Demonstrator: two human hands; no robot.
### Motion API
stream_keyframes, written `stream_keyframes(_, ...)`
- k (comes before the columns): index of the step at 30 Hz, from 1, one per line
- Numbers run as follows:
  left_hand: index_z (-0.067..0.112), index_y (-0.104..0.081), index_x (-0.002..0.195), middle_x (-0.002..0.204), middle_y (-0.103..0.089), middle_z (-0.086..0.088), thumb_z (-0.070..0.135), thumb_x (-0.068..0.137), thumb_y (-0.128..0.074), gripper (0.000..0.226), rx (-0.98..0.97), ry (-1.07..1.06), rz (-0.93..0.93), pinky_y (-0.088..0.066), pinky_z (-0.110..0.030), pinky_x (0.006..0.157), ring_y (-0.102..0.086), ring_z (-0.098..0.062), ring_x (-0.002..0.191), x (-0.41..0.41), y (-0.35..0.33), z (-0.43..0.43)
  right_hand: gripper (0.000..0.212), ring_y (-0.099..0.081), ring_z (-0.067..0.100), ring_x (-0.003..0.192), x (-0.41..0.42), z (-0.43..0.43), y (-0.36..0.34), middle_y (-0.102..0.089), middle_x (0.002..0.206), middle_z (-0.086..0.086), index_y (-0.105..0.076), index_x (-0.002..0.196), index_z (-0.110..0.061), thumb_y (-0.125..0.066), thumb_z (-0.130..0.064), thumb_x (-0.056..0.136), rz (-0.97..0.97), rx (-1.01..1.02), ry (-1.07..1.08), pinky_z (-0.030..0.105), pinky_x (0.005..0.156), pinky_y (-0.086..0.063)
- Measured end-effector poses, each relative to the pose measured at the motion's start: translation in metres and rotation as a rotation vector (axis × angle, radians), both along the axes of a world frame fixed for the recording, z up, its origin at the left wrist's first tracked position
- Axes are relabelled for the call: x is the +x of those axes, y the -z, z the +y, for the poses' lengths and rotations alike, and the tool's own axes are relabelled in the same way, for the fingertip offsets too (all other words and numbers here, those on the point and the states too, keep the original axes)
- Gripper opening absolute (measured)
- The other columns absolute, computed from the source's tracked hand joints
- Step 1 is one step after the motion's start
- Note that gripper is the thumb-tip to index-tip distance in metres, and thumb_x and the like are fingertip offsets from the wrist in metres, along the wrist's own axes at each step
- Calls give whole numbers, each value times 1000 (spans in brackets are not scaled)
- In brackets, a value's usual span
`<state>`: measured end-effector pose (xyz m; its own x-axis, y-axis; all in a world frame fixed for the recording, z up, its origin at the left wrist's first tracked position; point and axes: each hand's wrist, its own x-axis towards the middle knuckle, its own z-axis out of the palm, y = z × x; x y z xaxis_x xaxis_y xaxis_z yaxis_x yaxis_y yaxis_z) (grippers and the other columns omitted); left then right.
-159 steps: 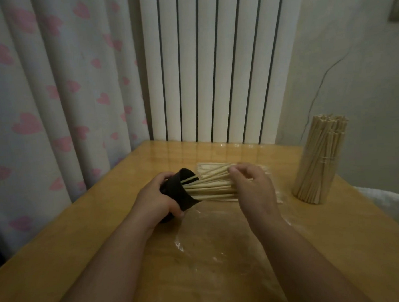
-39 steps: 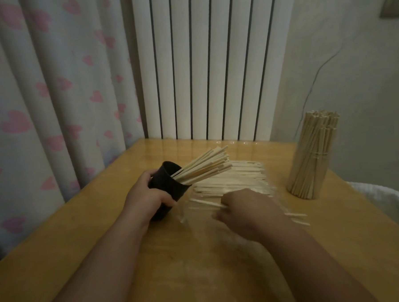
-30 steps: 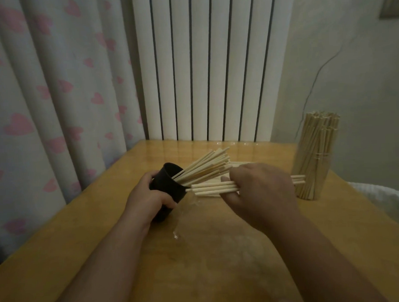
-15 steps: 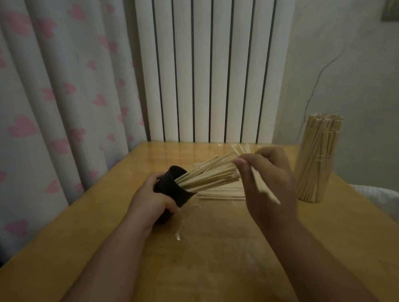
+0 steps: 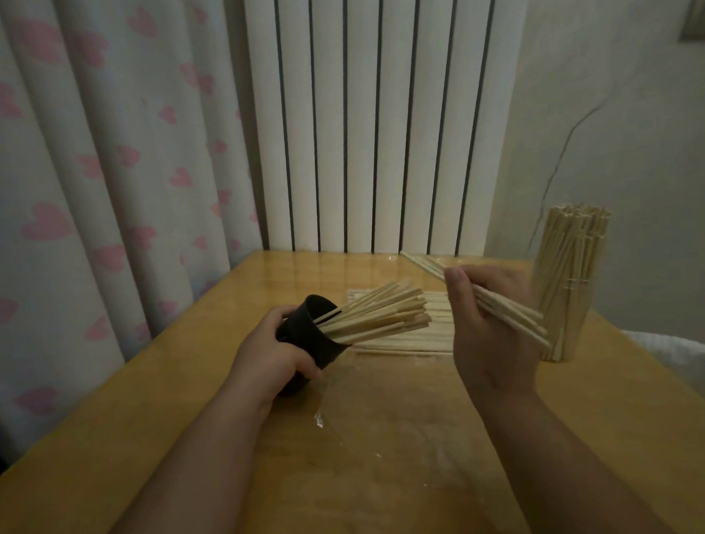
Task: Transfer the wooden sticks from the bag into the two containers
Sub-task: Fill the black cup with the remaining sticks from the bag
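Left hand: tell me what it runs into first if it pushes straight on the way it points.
Probably the right hand: the left hand tilts the black cup rightward, and its sticks nearly reach that palm. Depth is unclear.

Both arms in shot now: left forearm (image 5: 182, 471) and right forearm (image 5: 557, 460) are bare right down to the frame's edge. Left hand (image 5: 271, 352) bare, right hand (image 5: 491, 341) bare as well. The right thumbnail looks trimmed short, though the dim light makes that uncertain.
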<state>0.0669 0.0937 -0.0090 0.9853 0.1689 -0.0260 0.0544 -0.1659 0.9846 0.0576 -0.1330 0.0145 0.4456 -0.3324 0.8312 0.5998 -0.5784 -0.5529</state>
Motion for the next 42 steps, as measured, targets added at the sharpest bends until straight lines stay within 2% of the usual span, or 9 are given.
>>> stream_keyframes(4,39,-56,125,124,-56,1,-16,60,-74,87,9,0,-2,-45,-34,66,-51,-28,108,0,0,-1,27,-59,7,89,-1,2,-1,-61,90,-9,-75,93,-14,-58,-34,95,-77,77,-51,13,79,-45)
stream_keyframes(8,40,-58,120,121,-57,2,-16,58,-74,85,14,8,-4,-46,-35,68,-51,-29,110,-1,-1,-1,27,-68,21,81,-11,12,-7,-69,80,-2,-70,85,-34,-48,-38,100,-47,218,-263,34,73,-53)
stream_keyframes(16,40,-58,116,117,-58,4,-18,57,-75,84,33,22,-17,-46,-33,67,-52,-28,110,-1,-1,-1,35,-62,0,58,-12,22,-7,-66,62,-11,-69,74,-10,-55,-27,101,240,227,-324,8,52,-41)
stream_keyframes(23,46,-55,109,110,-53,13,-18,60,-75,83,43,48,-10,-43,-28,66,-49,-22,106,-3,-3,-1,20,-67,6,82,-3,22,1,-68,94,-7,-69,94,-28,-80,-37,80,509,235,-385,16,65,-52)
stream_keyframes(29,44,-55,112,112,-53,12,-18,60,-75,84,54,52,-5,-44,-29,66,-48,-24,110,-3,-3,-2,20,-56,8,93,-6,19,-5,-59,98,-7,-61,104,-20,-41,-23,104,462,467,-409,25,67,-43)
stream_keyframes(33,45,-54,111,106,-51,17,-19,59,-76,85,59,59,2,-45,-30,69,-48,-23,111,-3,-3,-2,17,-63,12,91,-6,25,5,-61,107,-6,-59,104,-32,-67,-24,92,541,328,-436,29,70,-58)
stream_keyframes(36,43,-54,115,108,-52,14,-19,59,-76,86,52,58,0,-45,-29,67,-47,-23,112,-3,-3,-2,7,-60,5,86,-6,24,3,-62,99,-9,-62,103,-31,-60,-31,96,483,356,-394,18,63,-51)
stream_keyframes(38,42,-54,116,109,-52,13,-19,60,-76,86,54,54,1,-45,-29,67,-47,-24,112,-3,-4,-2,22,-57,5,91,-5,24,1,-62,102,-11,-63,108,-32,-42,-30,104,487,372,-363,26,72,-49)
stream_keyframes(42,43,-53,117,120,-54,7,-18,58,-77,88,85,47,3,-47,-33,74,-48,-25,115,-1,-3,-2,37,-41,6,130,-2,28,8,-48,143,-13,-57,134,-30,-33,-31,107,600,81,-340,38,110,-38)
